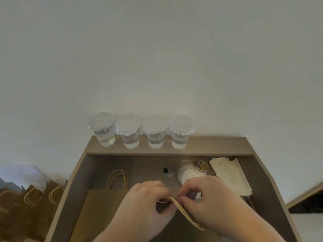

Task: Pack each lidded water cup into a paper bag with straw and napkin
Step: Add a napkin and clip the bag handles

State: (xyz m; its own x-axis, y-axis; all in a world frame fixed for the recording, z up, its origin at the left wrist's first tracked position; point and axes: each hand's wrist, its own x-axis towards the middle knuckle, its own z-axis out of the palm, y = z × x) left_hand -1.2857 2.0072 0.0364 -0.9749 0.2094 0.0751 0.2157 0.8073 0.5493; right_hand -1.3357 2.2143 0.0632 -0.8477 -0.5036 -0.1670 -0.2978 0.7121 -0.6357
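Observation:
Several clear lidded water cups [130, 131] stand in a row on the raised back ledge of the desk. A flat brown paper bag [103, 205] lies on the desk in front of me, its twine handles [117, 179] pointing away. My left hand [145, 205] and my right hand [209, 201] meet over a second bag's top, and both pinch its tan twine handle [185, 213]. White napkins [229, 173] lie at the right. No straw can be made out.
A stack of lids [187, 172], an empty clear cup on its side [172, 167], a small tub of paper clips [202, 165] and a small black thing [165, 170] sit mid-desk. Several standing paper bags [33, 203] line the floor at left.

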